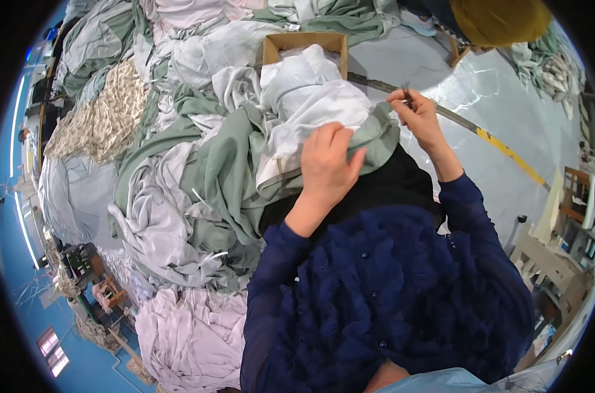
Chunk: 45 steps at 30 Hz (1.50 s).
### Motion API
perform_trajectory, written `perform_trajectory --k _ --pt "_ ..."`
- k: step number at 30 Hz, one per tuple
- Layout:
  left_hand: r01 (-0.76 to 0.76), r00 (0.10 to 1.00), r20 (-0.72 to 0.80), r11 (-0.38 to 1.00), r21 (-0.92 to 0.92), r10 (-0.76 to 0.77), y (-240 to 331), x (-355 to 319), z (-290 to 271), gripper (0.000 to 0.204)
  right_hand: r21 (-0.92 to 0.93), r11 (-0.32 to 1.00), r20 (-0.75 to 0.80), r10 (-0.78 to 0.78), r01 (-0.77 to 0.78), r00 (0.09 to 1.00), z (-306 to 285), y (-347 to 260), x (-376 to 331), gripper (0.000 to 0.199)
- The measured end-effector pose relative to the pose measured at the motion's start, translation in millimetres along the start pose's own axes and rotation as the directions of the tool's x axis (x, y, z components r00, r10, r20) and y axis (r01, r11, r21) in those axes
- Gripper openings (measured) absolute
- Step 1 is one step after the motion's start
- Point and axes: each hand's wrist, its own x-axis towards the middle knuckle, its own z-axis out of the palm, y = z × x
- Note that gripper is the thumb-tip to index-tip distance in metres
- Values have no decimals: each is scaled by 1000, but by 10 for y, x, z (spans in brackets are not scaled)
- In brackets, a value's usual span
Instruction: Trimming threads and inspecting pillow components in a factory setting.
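Observation:
A white and sage-green cloth lies bunched across my lap, its green edge folded on the right. My left hand rests on the white part, fingers bent loosely over it and thumb held apart. Just past the cloth's right edge, my right hand is raised and closed, with a small dark tool between thumb and fingers. The tool's exact kind is too small and blurred to tell.
A cardboard box with the cloth's far end against it stands ahead. Heaps of green and white fabric, a patterned beige cloth and pale pink cloth lie left. A yellow-marked strip crosses the grey floor at right.

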Motion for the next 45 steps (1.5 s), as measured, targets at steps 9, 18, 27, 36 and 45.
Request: perform_trajectory --k 9,18,27,36,45 --pt "276 921 303 959 -66 -244 -78 231 365 21 88 989 147 109 -123 983 99 311 -37 38" --pt "452 839 150 516 -728 -522 -189 -295 -1252 9 56 997 195 41 -53 980 110 288 2 41" --pt "549 664 -85 561 -619 -743 -499 -1140 -1601 13 -310 881 186 -312 357 932 240 125 -123 31" --pt "688 619 18 530 -496 -786 -767 -1524 -1783 10 -208 949 265 -177 235 948 146 -81 -544 23" --pt "773 600 -84 603 -196 -796 -569 -1150 -1696 11 46 965 98 254 -259 962 194 -43 -479 37"
